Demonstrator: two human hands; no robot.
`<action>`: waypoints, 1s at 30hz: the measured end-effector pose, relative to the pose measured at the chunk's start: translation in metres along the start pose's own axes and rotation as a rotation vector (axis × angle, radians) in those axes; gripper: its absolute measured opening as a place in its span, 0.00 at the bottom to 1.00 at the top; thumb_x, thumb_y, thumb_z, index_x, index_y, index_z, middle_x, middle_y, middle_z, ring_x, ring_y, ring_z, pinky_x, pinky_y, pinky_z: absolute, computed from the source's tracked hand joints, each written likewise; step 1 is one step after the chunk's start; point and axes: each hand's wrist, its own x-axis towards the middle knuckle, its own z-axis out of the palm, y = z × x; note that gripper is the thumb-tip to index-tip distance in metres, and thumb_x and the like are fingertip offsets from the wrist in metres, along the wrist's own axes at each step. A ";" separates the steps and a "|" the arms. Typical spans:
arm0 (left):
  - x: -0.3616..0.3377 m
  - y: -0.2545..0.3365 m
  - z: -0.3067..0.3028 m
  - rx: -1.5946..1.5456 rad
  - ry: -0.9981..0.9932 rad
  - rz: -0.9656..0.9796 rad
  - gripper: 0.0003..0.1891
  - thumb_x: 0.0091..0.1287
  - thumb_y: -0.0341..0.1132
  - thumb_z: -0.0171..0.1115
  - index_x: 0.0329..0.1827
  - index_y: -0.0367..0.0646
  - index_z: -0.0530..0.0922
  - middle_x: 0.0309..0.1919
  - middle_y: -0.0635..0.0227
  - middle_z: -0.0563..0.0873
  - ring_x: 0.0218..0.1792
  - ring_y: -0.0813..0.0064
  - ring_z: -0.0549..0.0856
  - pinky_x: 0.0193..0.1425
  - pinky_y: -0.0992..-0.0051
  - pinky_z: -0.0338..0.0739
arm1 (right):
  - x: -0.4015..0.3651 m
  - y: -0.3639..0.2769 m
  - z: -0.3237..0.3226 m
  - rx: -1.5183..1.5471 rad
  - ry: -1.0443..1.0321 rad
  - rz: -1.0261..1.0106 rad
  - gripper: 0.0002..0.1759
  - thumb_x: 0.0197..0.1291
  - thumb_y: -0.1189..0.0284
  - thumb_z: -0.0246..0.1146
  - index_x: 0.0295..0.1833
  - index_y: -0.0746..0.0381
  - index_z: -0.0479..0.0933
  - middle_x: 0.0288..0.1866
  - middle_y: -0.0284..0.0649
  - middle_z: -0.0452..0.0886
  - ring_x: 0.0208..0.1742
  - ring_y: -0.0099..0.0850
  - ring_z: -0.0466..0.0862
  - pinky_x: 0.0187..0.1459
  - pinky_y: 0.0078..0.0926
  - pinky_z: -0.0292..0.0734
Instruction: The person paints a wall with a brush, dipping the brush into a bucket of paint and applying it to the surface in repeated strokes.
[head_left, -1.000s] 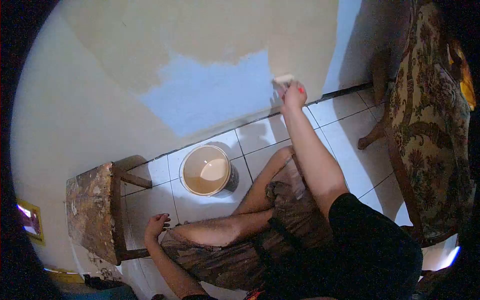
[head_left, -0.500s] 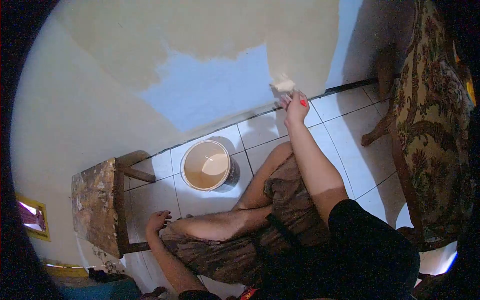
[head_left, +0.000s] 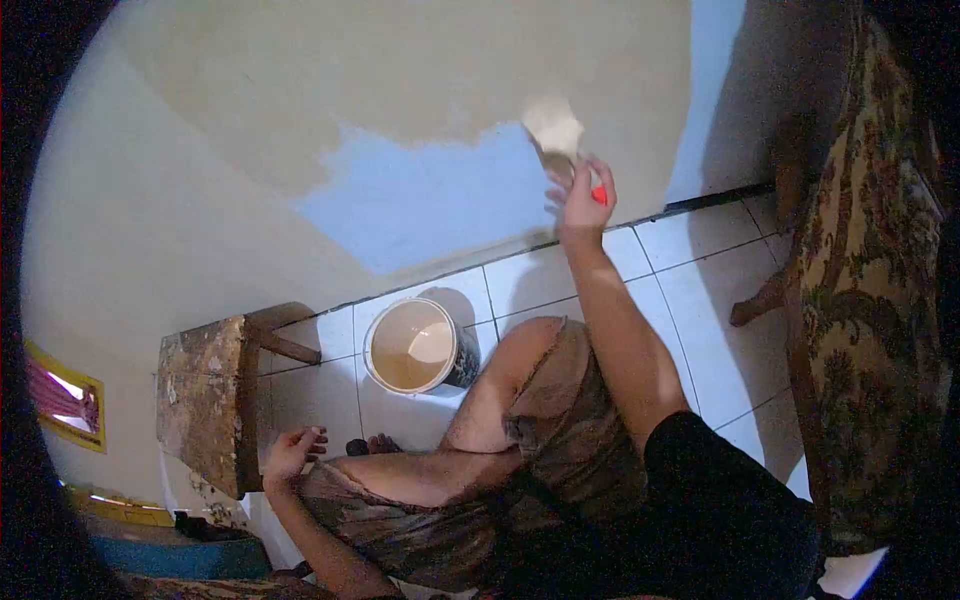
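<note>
My right hand (head_left: 582,205) is closed around a paintbrush (head_left: 555,130) with a red handle. Its pale, paint-covered bristles lie against the wall (head_left: 430,60), at the top right edge of an unpainted blue patch (head_left: 430,200). Beige paint surrounds much of that patch. Near my bent knee, my left hand (head_left: 293,455) holds nothing, its fingers loosely curled and apart. A paint bucket (head_left: 386,340) stands on the floor between my legs and the wall, with light beige paint inside it.
A worn, paint-spattered wooden stool (head_left: 205,400) stands to the left, beside my left hand. On the right is a flower-patterned armchair (head_left: 870,330) with wooden legs. White tiles (head_left: 690,310) cover the floor. A yellow-framed window (head_left: 70,405) shows at far left.
My right hand has moved up and slightly left with the paintbrush, from low on the wall to higher beside the blue patch. My left hand has shifted slightly left; my legs have moved.
</note>
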 end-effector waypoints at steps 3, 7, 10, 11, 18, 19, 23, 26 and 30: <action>0.003 0.002 -0.004 0.085 0.028 -0.074 0.18 0.64 0.45 0.52 0.44 0.39 0.78 0.34 0.64 0.82 0.34 0.73 0.81 0.38 0.73 0.74 | -0.005 0.048 -0.058 -0.005 0.117 0.054 0.12 0.58 0.71 0.56 0.48 0.60 0.68 0.36 0.39 0.77 0.28 0.31 0.81 0.21 0.22 0.75; -0.010 0.009 -0.003 0.040 0.047 -0.136 0.18 0.64 0.46 0.52 0.44 0.39 0.78 0.35 0.64 0.83 0.35 0.72 0.81 0.40 0.73 0.74 | -0.016 0.036 -0.077 -0.113 0.139 0.081 0.13 0.58 0.71 0.56 0.48 0.61 0.67 0.36 0.40 0.77 0.29 0.30 0.80 0.21 0.24 0.75; -0.028 0.010 0.001 -0.017 0.098 -0.135 0.19 0.63 0.47 0.53 0.44 0.39 0.78 0.35 0.63 0.83 0.36 0.72 0.81 0.37 0.72 0.75 | -0.021 -0.006 -0.034 0.018 0.054 -0.051 0.14 0.58 0.68 0.57 0.48 0.61 0.68 0.35 0.38 0.76 0.29 0.30 0.80 0.26 0.24 0.77; -0.029 -0.004 -0.002 -0.017 0.100 -0.149 0.19 0.63 0.47 0.53 0.44 0.39 0.78 0.35 0.63 0.83 0.36 0.72 0.81 0.37 0.72 0.75 | -0.021 -0.022 -0.015 0.022 0.030 -0.104 0.14 0.59 0.70 0.56 0.49 0.61 0.67 0.39 0.41 0.76 0.30 0.31 0.81 0.25 0.24 0.77; -0.052 0.014 0.009 0.138 0.138 -0.144 0.20 0.63 0.47 0.53 0.45 0.37 0.78 0.34 0.62 0.83 0.35 0.72 0.82 0.40 0.72 0.75 | -0.011 0.010 -0.007 0.006 -0.008 -0.097 0.14 0.59 0.70 0.54 0.50 0.62 0.66 0.41 0.41 0.75 0.31 0.32 0.81 0.24 0.23 0.76; -0.053 0.015 0.009 0.173 0.135 -0.115 0.20 0.63 0.47 0.53 0.44 0.36 0.78 0.34 0.61 0.83 0.35 0.72 0.82 0.40 0.72 0.75 | -0.012 0.026 -0.024 -0.020 0.022 -0.009 0.14 0.59 0.69 0.55 0.50 0.61 0.67 0.39 0.39 0.75 0.31 0.31 0.81 0.25 0.23 0.76; -0.035 -0.006 0.004 -0.012 0.114 -0.157 0.20 0.63 0.46 0.53 0.45 0.37 0.78 0.34 0.61 0.83 0.36 0.72 0.82 0.42 0.72 0.75 | -0.023 0.076 -0.100 -0.166 0.085 0.082 0.14 0.59 0.68 0.55 0.50 0.59 0.66 0.41 0.40 0.76 0.30 0.31 0.81 0.23 0.22 0.76; -0.036 -0.006 0.005 0.017 0.149 -0.119 0.19 0.63 0.46 0.53 0.45 0.37 0.78 0.34 0.61 0.83 0.37 0.71 0.81 0.43 0.71 0.75 | -0.020 0.081 -0.114 -0.132 0.188 0.219 0.14 0.58 0.68 0.56 0.49 0.59 0.67 0.43 0.40 0.75 0.30 0.30 0.81 0.22 0.21 0.76; -0.035 -0.006 0.003 0.048 0.120 -0.158 0.20 0.64 0.46 0.53 0.46 0.37 0.77 0.36 0.61 0.83 0.39 0.70 0.81 0.43 0.70 0.76 | 0.002 0.073 -0.081 0.034 0.359 0.362 0.17 0.58 0.67 0.55 0.52 0.57 0.64 0.41 0.40 0.75 0.35 0.32 0.80 0.28 0.23 0.77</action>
